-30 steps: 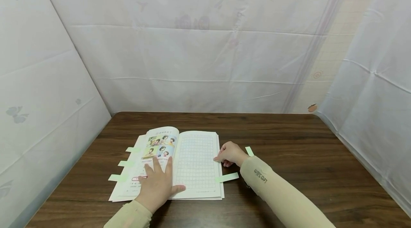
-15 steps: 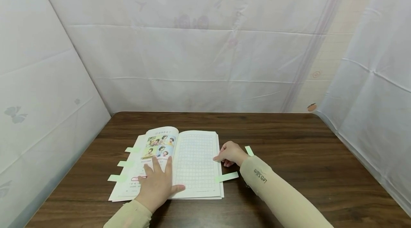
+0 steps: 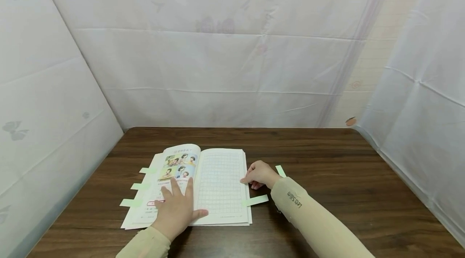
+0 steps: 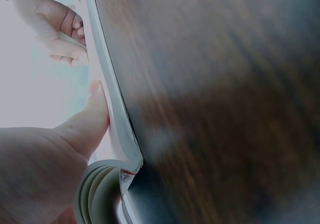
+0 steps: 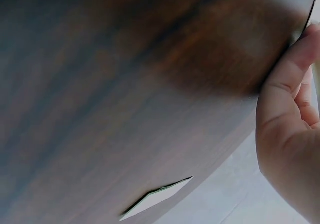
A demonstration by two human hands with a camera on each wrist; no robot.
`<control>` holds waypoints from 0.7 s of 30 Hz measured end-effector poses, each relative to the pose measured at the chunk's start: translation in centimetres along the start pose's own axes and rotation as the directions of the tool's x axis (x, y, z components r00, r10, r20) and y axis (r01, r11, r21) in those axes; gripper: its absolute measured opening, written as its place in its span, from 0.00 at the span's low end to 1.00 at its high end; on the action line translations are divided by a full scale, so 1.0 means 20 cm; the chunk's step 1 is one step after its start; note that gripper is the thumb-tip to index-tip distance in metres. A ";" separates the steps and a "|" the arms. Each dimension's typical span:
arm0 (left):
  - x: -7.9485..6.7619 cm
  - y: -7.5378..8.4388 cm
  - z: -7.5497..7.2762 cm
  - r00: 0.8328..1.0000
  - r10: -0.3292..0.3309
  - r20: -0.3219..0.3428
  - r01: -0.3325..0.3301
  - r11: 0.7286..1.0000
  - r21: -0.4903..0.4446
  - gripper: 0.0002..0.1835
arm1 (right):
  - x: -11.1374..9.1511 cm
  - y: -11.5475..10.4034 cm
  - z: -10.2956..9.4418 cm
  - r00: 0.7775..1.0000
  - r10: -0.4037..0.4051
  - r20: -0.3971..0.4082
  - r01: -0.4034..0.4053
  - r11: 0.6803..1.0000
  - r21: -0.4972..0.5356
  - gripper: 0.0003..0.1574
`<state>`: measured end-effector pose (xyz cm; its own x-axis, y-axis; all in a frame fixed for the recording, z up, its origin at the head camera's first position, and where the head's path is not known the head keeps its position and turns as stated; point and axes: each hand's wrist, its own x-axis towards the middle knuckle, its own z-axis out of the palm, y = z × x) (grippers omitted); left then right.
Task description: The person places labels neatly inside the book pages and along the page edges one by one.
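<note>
An open workbook [image 3: 221, 161] lies on the table, a picture page on the left and a grid page on the right. My left hand [image 3: 176, 209] rests across the left page with fingers spread, its thumb reaching over the lower part of the grid page. At the right page edge, my right hand [image 3: 259, 174] pinches with thumb and curled fingers. In the left wrist view a pale sticky tab [image 4: 70, 39] shows between those fingers, mostly hidden. Another pale green sticky tab [image 3: 257, 200] sticks out from the page just below this hand.
Several green sticky tabs [image 3: 130, 202] jut from the workbook's left edge. One loose sticky tab [image 3: 280, 170] stands out beyond the right wrist, on the dark wooden table [image 3: 327, 157]. White patterned cloth [image 3: 218, 68] hangs behind and at both sides.
Both hands keep their places on the workbook, the right one still pinching at the page edge. The head view has shifted very slightly.
</note>
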<state>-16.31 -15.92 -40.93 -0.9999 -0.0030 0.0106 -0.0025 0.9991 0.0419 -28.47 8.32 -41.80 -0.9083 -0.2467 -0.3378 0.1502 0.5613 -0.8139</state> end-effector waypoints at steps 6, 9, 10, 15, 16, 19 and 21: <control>0.00 0.00 0.01 1.000 0.009 -0.027 -0.008 1.000 0.014 0.56 | -0.01 0.01 0.00 1.000 -0.008 0.001 0.008 1.000 0.008 0.12; 0.00 0.00 0.01 1.000 0.007 -0.026 -0.007 1.000 0.016 0.56 | -0.02 0.01 -0.01 1.000 -0.006 -0.011 0.006 1.000 -0.007 0.14; 0.00 0.00 0.01 1.000 0.007 -0.024 -0.006 1.000 0.015 0.56 | -0.02 0.01 -0.01 1.000 -0.009 -0.018 0.009 1.000 -0.018 0.14; 0.00 0.00 0.01 0.999 0.011 -0.037 -0.010 1.000 0.024 0.56 | -0.05 0.02 -0.02 0.997 -0.036 -0.061 0.031 0.996 -0.082 0.15; 0.00 0.00 0.01 0.999 0.014 -0.043 -0.013 1.000 0.028 0.55 | -0.05 0.03 -0.03 0.996 -0.044 -0.071 0.038 0.995 -0.095 0.15; -0.01 0.00 0.02 0.998 0.023 -0.055 -0.021 0.999 0.042 0.55 | -0.06 0.04 -0.06 0.994 -0.055 -0.093 0.045 0.994 -0.103 0.16; -0.01 0.00 0.02 0.998 0.026 -0.059 -0.023 0.999 0.046 0.55 | -0.07 0.05 -0.08 0.992 -0.059 -0.107 0.048 0.993 -0.108 0.16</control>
<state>-16.07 -15.95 -41.24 -0.9973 0.0203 0.0703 0.0200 0.9998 -0.0049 -27.71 10.38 -41.37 -0.9522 -0.1936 -0.2365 0.0637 0.6311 -0.7731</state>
